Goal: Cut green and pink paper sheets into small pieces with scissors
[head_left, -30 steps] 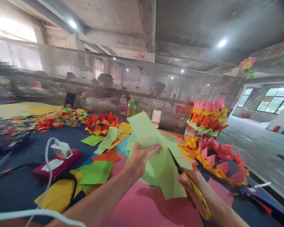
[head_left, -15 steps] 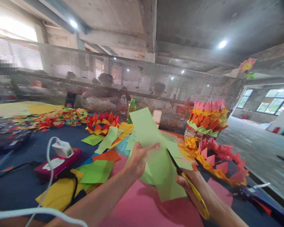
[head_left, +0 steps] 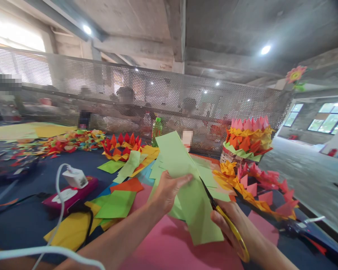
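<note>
My left hand (head_left: 169, 189) pinches a long sheet of light green paper (head_left: 201, 213), thumb on top and fingers underneath. The sheet is held up at a slant. My right hand (head_left: 232, 221) grips yellow-handled scissors (head_left: 235, 230), whose dark blades lie against the right edge of the green paper. Whether the blades are fully closed I cannot tell. Below the hands lies a large pink sheet (head_left: 160, 247). Light green and orange pieces of paper lie around and under the held sheet.
A magenta power strip (head_left: 86, 191) with a white plug stands left. Folded paper rings (head_left: 122, 144) and a stacked folded-paper piece (head_left: 248, 140) sit farther back. A green bottle (head_left: 157, 131) stands by the perforated metal screen (head_left: 101, 90). A dark tool (head_left: 307, 228) lies right.
The green sheet has shifted slightly down, along with my left hand. The scissors stay at its right edge, almost in the same place.
</note>
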Action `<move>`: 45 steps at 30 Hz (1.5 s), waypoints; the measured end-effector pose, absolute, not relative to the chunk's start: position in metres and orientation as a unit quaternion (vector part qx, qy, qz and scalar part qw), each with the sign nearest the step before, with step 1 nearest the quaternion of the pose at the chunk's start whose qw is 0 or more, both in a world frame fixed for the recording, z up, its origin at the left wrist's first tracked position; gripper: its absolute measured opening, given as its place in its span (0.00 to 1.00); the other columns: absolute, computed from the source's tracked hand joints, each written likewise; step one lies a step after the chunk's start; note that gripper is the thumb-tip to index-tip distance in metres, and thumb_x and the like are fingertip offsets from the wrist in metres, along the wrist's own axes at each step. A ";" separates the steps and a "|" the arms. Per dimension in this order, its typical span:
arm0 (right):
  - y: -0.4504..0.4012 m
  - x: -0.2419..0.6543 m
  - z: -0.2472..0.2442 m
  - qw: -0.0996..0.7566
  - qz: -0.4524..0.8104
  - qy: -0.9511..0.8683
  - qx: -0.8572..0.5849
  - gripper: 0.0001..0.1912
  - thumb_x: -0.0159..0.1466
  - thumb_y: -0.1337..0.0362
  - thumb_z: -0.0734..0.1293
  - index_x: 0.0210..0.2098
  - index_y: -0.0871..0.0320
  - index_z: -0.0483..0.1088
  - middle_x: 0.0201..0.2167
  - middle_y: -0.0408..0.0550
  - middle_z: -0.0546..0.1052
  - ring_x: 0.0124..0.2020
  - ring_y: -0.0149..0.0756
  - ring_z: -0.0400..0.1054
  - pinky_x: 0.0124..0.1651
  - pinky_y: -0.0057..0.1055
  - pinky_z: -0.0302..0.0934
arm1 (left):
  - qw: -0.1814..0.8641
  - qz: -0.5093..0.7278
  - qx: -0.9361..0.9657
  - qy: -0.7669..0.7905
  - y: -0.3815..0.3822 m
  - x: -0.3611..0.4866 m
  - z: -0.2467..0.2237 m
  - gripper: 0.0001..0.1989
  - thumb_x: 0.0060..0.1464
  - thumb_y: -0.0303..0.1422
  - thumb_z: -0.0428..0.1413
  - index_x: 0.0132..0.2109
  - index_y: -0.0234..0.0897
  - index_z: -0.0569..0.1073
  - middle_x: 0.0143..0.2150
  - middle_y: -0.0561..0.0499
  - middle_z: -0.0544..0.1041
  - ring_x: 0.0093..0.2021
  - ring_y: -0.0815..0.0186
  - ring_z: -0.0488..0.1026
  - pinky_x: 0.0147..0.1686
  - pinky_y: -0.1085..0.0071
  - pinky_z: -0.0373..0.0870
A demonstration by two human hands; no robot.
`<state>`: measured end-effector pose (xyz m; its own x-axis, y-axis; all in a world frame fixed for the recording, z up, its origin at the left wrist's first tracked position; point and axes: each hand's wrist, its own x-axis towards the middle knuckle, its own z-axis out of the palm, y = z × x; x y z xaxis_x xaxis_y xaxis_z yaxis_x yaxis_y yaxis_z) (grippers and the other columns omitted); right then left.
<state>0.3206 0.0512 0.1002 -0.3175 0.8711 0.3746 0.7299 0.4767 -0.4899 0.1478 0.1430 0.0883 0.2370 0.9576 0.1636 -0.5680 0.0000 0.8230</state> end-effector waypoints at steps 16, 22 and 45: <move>0.050 0.322 0.103 0.293 0.067 -0.800 -0.520 0.34 0.66 0.40 0.44 0.29 0.57 0.69 0.21 0.49 0.72 0.23 0.38 0.66 0.23 0.30 0.59 | 0.680 0.534 0.440 0.243 0.133 0.152 0.087 0.16 0.41 0.31 0.66 0.39 0.28 0.79 0.37 0.40 0.81 0.35 0.53 0.78 0.38 0.60 0.74; 0.049 0.320 0.105 0.319 0.057 -0.795 -0.513 0.31 0.67 0.42 0.47 0.29 0.56 0.68 0.25 0.50 0.75 0.28 0.39 0.69 0.30 0.31 0.62 | 0.683 0.529 0.445 0.238 0.131 0.151 0.089 0.17 0.41 0.33 0.67 0.40 0.28 0.79 0.38 0.39 0.81 0.37 0.51 0.78 0.39 0.59 0.74; 0.050 0.321 0.096 0.303 0.131 -0.763 -0.556 0.27 0.68 0.44 0.48 0.20 0.54 0.53 0.16 0.38 0.58 0.19 0.29 0.51 0.20 0.28 0.48 | 0.675 0.522 0.455 0.253 0.133 0.151 0.085 0.18 0.40 0.35 0.67 0.40 0.29 0.79 0.38 0.39 0.81 0.37 0.52 0.78 0.38 0.61 0.74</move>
<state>0.3209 0.0505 0.0961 -0.1976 0.9281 0.3156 0.7690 0.3464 -0.5373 0.1512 0.1327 0.0850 0.3269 0.9355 0.1338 -0.4753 0.0404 0.8789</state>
